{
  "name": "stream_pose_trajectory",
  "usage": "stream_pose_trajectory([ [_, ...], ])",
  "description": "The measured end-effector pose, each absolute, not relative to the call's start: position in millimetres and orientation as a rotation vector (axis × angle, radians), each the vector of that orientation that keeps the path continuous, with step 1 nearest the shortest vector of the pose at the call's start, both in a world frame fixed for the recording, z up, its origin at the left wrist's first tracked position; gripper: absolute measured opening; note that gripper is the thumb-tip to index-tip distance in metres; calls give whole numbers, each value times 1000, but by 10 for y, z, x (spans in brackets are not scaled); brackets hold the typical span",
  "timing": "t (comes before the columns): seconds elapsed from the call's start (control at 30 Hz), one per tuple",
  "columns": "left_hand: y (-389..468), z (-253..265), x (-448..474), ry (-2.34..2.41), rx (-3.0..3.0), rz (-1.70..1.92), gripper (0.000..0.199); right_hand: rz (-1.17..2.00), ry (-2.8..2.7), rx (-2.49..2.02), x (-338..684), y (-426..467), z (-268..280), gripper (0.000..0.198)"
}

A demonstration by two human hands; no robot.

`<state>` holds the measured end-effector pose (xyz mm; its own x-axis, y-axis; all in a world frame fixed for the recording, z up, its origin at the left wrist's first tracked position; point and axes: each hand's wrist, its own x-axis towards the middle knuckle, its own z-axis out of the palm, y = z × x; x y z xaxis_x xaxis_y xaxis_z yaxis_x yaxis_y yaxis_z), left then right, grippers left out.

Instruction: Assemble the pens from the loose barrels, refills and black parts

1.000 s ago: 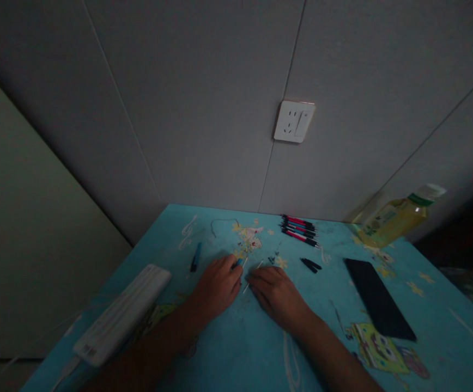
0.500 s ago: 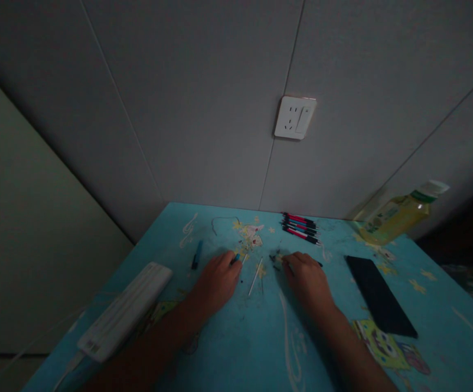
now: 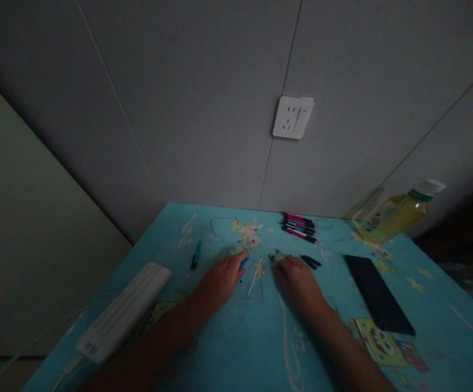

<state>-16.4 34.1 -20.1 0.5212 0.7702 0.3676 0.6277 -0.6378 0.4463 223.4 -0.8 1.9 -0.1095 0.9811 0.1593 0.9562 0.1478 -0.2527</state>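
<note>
My left hand (image 3: 220, 280) is closed around a blue pen barrel (image 3: 243, 262), whose end shows past the fingertips. My right hand (image 3: 298, 280) has its fingers curled down near the tabletop; a dark sliver shows at them, too dim to name. Small dark pieces (image 3: 272, 257) lie just beyond its fingertips, and black pen grips (image 3: 310, 262) lie to its right. Between the hands rests a thin white pen refill (image 3: 255, 276), with a thinner dark piece beside it. Left of my left hand lies another blue pen part with a dark end (image 3: 196, 256).
Several red, blue and black pens (image 3: 299, 227) lie in a row near the wall. A white power strip (image 3: 124, 313) stretches along the left, a black flat slab (image 3: 379, 294) lies right, and a bottle of yellow liquid (image 3: 398, 218) stands at the back right. Cartoon prints mark the blue tablecloth (image 3: 236, 348).
My right hand has shifted slightly left, uncovering the black grips beside it. In my left hand the blue barrel sits at a changed angle, and the pale rod at its tip no longer shows.
</note>
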Motion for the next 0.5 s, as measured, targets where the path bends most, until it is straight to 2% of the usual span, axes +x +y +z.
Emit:
stream_pose_trajectory([
  [0.27,281,-88,-148,977,2400,977,26,238,-1969,-1526,2169,-64,64,18],
  [0.5,195,-89,-189,640,2109,1394,29,166,-1995,-1241,2125,-174,167,15],
])
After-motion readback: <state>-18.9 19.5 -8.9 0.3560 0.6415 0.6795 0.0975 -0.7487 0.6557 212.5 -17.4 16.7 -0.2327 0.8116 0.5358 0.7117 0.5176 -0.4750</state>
